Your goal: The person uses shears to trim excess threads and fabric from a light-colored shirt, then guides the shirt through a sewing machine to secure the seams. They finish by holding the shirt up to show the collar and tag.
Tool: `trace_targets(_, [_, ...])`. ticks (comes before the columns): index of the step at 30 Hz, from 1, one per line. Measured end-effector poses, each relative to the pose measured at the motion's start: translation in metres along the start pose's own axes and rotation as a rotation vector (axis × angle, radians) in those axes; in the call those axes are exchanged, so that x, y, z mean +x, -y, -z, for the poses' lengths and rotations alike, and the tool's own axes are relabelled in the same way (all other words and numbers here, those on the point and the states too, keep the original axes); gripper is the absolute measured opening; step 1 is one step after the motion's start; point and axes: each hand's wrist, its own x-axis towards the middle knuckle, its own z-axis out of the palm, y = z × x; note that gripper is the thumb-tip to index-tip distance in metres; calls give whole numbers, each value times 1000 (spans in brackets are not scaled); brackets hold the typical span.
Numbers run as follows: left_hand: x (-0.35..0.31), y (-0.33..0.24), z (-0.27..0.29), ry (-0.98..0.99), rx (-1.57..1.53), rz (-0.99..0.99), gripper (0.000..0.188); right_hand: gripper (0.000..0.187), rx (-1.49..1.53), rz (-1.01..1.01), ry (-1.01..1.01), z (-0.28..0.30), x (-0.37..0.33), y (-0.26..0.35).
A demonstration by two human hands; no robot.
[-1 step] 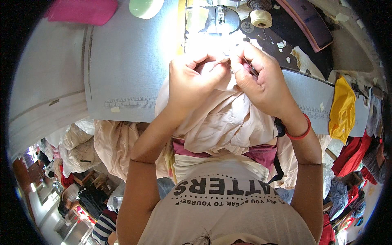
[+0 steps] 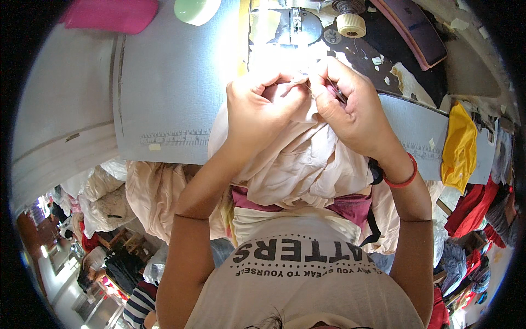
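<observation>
A pale pink fabric [image 2: 296, 159] lies bunched in my lap and rises over the near edge of the sewing table. My left hand [image 2: 260, 107] is closed, pinching the fabric's upper edge between thumb and forefinger. Close beside it, my right hand [image 2: 350, 107] pinches the same edge. Tucked in the fingers of my right hand is a small dark tool [image 2: 336, 92], mostly hidden; its kind cannot be made out. Both hands are just in front of the sewing machine's presser foot [image 2: 296, 24]. Bright lamp light washes out the cloth at my fingertips.
A grey-blue table [image 2: 170, 98] with a printed ruler spreads to the left. At its far side are a pink object [image 2: 109, 15] and a pale green container [image 2: 195, 10]. A cream knob [image 2: 350, 25], a long purple case [image 2: 413, 33] and yellow cloth [image 2: 459, 145] are to the right.
</observation>
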Motion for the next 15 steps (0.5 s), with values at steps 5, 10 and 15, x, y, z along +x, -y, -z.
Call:
trace_targets(5, [-1, -1, -2, -30, 43, -43, 10, 12, 72, -92, 44, 2, -1, 0])
trace_targets(10, [0, 1, 2, 88, -160, 82, 13, 10, 131, -28, 19, 4, 3, 1])
trace_targets(15, [0, 0, 6, 126, -319, 229, 15, 12, 348, -97, 24, 5, 4, 2])
